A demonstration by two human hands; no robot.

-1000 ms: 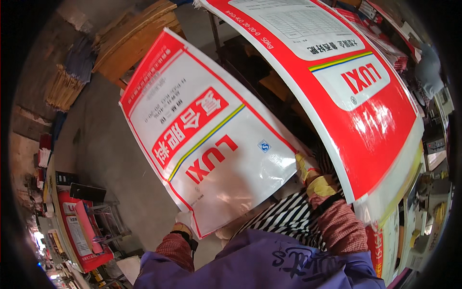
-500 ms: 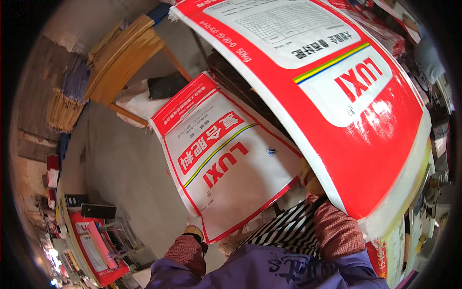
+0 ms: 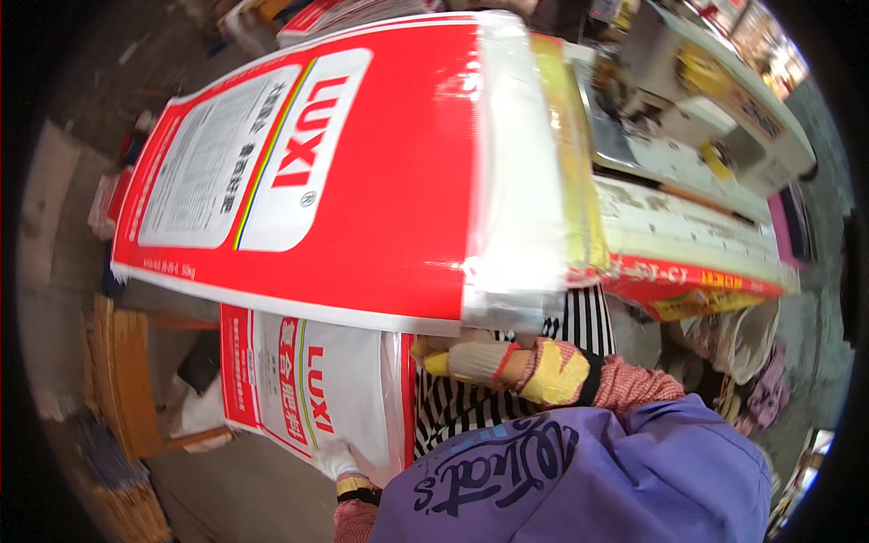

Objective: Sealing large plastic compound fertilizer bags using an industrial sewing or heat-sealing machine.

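A white woven sack [image 3: 362, 371] with red bands and red print lies flat in front of me, partly under a stack of red sacks. My left hand [image 3: 338, 460], in a white glove, grips its near edge with bent fingers. At its right end, by the red band, my right hand [image 3: 475, 360] has its fingers closed on the corner; the glove is pale with yellow fingertips, and the fingertips are partly hidden. Above both hands spreads the large red sack [image 3: 398, 181] on top of the stack, its white and clear plastic end toward the right.
A white sewing machine [image 3: 724, 100] stands on a pale worktable [image 3: 670, 222] at the far right. Red-and-yellow sack material [image 3: 688, 285] hangs along the table's front. At the left is a wooden bench [image 3: 127, 380]. More folded sacks [image 3: 362, 16] lie at the back.
My view has swung to the right, so the sewing machine and worktable now show fully. The white sack has slid partly under the red one, both hands still at its edges.
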